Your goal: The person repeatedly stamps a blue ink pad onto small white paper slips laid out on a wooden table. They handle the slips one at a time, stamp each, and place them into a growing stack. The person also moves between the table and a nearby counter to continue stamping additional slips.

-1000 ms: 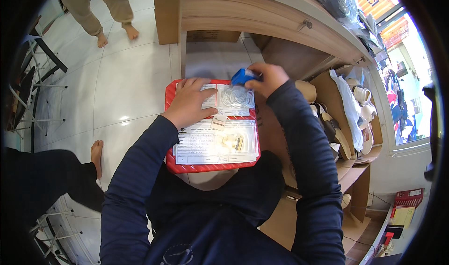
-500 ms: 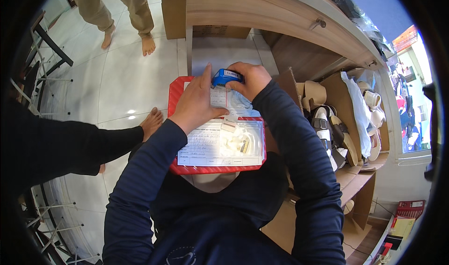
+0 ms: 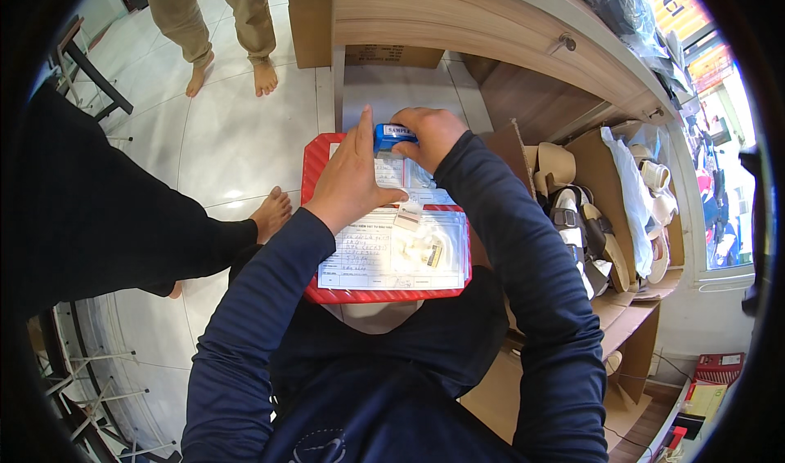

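My right hand (image 3: 431, 136) grips a blue self-inking stamp (image 3: 384, 138) at the far end of a stack of papers. The stamp stands over a plastic-sleeved sheet (image 3: 391, 171); whether it touches the sheet I cannot tell. My left hand (image 3: 347, 175) lies on the papers with its thumb spread from its straight fingers, holding them flat. Nearer to me is a printed form (image 3: 356, 254) with handwriting, and on it a clear bag with small labels (image 3: 425, 249). All this rests on a red plastic lid or tray (image 3: 360, 297) above my lap.
A cardboard box of sandals (image 3: 572, 226) stands close at my right. Beyond the papers is a wooden drawer cabinet (image 3: 482, 34). One person's bare feet (image 3: 265, 79) show at the far left; another's dark-trousered leg (image 3: 163, 226) reaches in from the left, its foot near the red tray.
The view has shifted slightly. The blue stamp has turned and looks more upright in my right hand, while my left hand keeps its place on the papers.
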The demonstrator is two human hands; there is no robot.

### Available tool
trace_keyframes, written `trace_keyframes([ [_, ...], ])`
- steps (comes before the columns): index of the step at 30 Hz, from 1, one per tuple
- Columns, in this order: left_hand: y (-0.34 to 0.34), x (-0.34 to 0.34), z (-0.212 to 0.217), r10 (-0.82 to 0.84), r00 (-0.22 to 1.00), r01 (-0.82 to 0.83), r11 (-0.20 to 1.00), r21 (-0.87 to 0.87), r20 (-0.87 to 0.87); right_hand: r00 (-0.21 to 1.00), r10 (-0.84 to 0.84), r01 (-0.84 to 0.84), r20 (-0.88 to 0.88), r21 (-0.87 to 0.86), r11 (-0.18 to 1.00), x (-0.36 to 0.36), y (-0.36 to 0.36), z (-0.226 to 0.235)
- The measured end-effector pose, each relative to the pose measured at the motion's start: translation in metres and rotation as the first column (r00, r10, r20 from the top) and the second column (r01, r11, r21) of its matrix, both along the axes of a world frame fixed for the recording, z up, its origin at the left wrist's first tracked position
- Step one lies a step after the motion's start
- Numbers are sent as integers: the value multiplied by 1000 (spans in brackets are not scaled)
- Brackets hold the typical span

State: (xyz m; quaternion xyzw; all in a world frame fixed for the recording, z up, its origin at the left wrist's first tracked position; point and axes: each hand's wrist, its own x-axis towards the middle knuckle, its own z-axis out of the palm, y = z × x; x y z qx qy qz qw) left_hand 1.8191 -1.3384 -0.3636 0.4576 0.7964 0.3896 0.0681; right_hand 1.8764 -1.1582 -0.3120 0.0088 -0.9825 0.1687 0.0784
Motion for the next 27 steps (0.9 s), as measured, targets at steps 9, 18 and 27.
trace_keyframes([
  [9, 1, 0, 2, 13, 1000, -12, 999, -44, 15, 1000, 1, -2, 12, 8, 1000, 0, -2, 0],
  [18, 1, 0, 8, -4, 1000, 3, 999, -35, -18, 987, -117, 111, 113, 57, 992, 0, -14, -3],
  [27, -24, -40, 37, -214, 971, 140, 872, -469, -109, 845, -483, 205, -228, -696, 688, 78, 32, 14],
])
